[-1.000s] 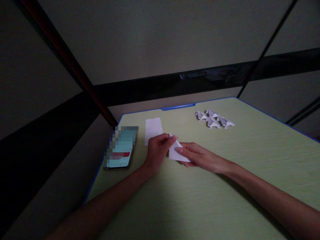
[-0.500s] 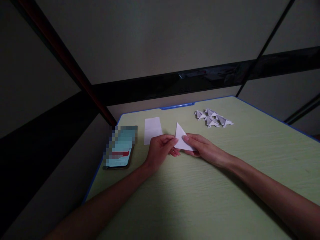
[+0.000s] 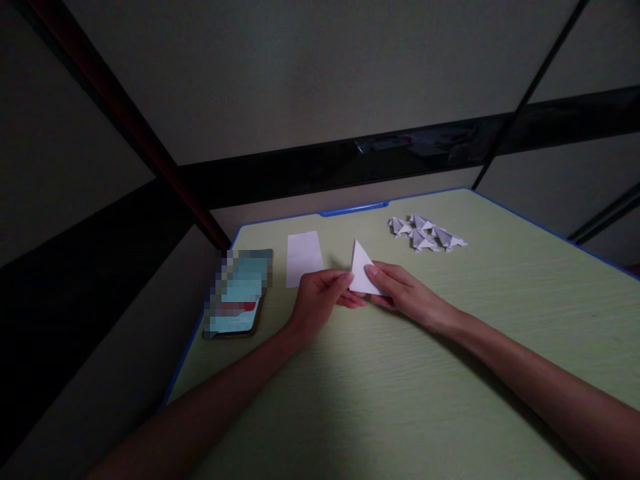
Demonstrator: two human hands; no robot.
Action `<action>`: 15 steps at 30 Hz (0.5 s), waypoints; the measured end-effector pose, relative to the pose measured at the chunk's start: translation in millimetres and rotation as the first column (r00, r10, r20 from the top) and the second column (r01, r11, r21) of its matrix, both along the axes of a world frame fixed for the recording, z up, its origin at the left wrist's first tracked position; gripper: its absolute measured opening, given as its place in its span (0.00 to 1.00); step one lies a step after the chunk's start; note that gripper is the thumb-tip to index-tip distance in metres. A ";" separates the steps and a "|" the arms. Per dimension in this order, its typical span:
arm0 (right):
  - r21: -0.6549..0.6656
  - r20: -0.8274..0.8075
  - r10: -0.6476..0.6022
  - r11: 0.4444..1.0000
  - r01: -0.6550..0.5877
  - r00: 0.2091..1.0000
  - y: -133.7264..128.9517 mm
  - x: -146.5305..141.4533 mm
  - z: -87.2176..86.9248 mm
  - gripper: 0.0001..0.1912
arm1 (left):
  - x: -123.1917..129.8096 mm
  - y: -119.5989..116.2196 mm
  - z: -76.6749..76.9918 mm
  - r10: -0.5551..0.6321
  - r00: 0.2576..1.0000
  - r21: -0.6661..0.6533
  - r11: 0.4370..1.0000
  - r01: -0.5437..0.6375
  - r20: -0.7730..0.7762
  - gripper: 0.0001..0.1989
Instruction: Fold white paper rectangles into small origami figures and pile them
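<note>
A sheet of white paper folded into a triangle [image 3: 361, 270] is held above the table between both hands, its point facing away from me. My left hand [image 3: 323, 293] pinches its left edge between thumb and fingers. On the other side, my right hand [image 3: 403, 287] grips the paper with the thumb on top and the fingers underneath, covering its right corner. Behind my left hand lies a flat white sheet of paper [image 3: 304, 253]. Several folded paper figures [image 3: 425, 233] sit grouped beyond my right hand.
A phone [image 3: 240, 293] with a lit, partly blurred screen lies at the table's left edge. The pale green table [image 3: 320, 400] has a blue rim and a blue groove [image 3: 354, 209] at the far side. Dark-banded panels [image 3: 320, 163] stand right behind it.
Both hands keep hold of the folded paper and have shifted only slightly. The fingers of my left hand reach a little further right under its lower edge. The view has tilted a little.
</note>
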State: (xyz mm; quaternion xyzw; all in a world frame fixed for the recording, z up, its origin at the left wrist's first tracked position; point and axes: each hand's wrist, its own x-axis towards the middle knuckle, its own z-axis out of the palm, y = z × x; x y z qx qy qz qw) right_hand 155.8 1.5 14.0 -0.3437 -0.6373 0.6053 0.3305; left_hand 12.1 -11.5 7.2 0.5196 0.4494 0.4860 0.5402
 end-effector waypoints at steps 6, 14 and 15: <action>0.045 0.017 -0.037 0.998 0.036 0.999 2.1 0.6 -4.6 0.17 | -3.0 -0.4 -2.8 -0.057 0.998 0.020 0.998 0.056 0.036 0.10; 0.146 0.115 -0.128 0.983 0.110 0.985 0.2 -1.1 -3.0 0.18 | 1.3 -2.5 0.2 -0.013 0.994 0.035 0.999 0.017 -0.106 0.04; 0.151 0.110 -0.124 0.983 0.107 0.986 0.0 -1.2 -3.0 0.18 | 1.5 -2.5 0.0 -0.007 0.994 0.034 0.999 0.010 -0.107 0.05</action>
